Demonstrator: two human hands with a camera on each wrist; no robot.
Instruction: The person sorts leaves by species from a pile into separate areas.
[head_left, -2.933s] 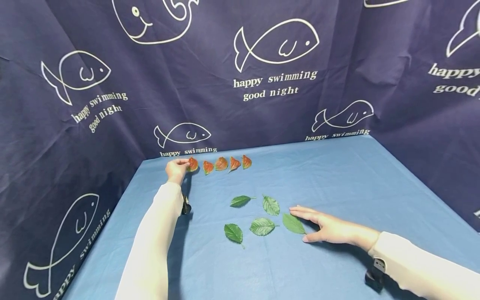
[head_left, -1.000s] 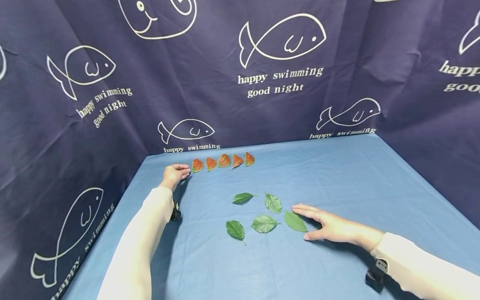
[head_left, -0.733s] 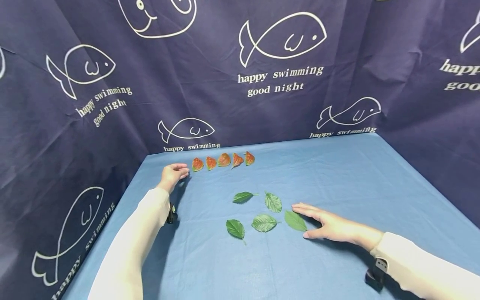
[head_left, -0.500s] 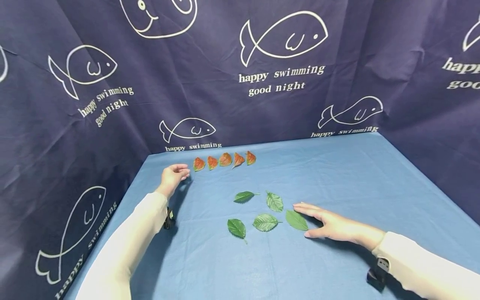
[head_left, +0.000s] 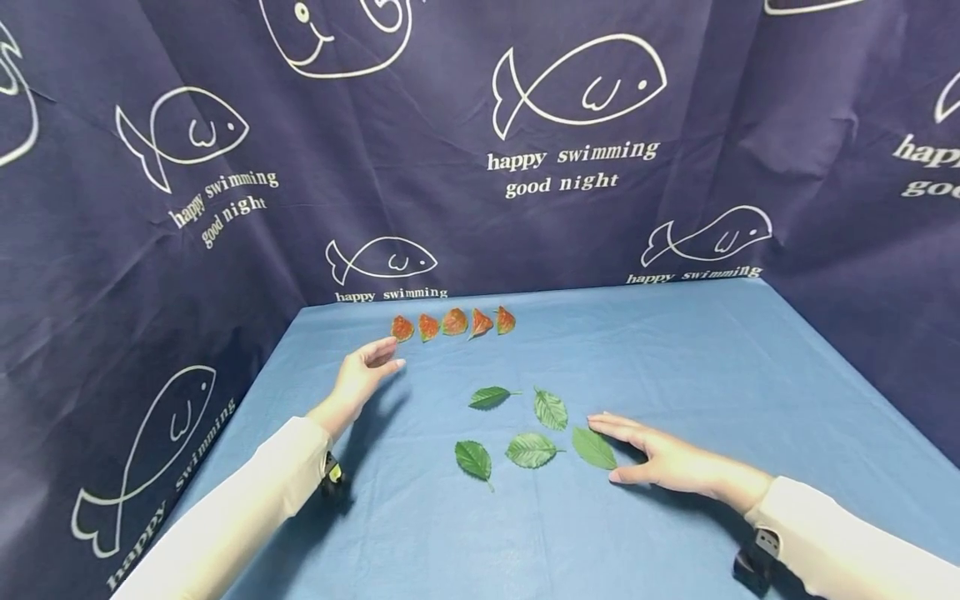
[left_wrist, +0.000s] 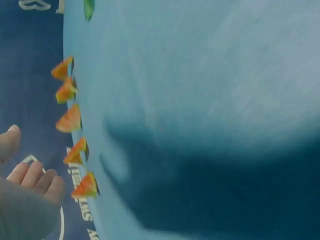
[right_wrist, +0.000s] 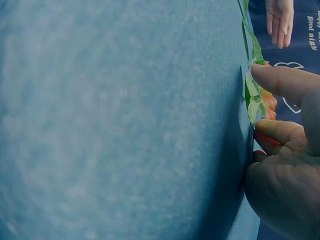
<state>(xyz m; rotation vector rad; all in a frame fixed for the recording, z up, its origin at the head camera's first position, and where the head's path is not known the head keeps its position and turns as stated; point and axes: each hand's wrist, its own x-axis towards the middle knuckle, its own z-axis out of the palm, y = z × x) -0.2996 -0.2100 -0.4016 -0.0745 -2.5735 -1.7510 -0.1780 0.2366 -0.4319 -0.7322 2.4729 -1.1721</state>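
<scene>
In the head view my left hand [head_left: 363, 375] hovers over the table's left side, thumb apart from the fingers, nothing held. Just beyond its fingertips is the leftmost orange-red, green-edged leaf [head_left: 402, 328], one of several in a row at the back. The left wrist view shows that row's orange leaf [left_wrist: 69, 119] beside the fingers. My right hand [head_left: 667, 458] stays low over the table, its thumb and straight fingers spread either side of a smooth green leaf [head_left: 594, 447]. In the right wrist view, a green leaf [right_wrist: 254, 97] shows between thumb and fingertips.
More green leaves lie mid-table: a dark one [head_left: 489, 397], a ribbed one [head_left: 551, 409], a pale ribbed one [head_left: 531, 450] and one with a stem [head_left: 472, 460]. The blue tablecloth [head_left: 480, 542] meets a navy fish-print curtain [head_left: 450, 208] at the back and sides.
My left hand has let go of the leftmost orange-red leaf, drawn back, then swung right and nearer me as its fingers opened. That leaf now sits in the row; the right hand has stayed put.
</scene>
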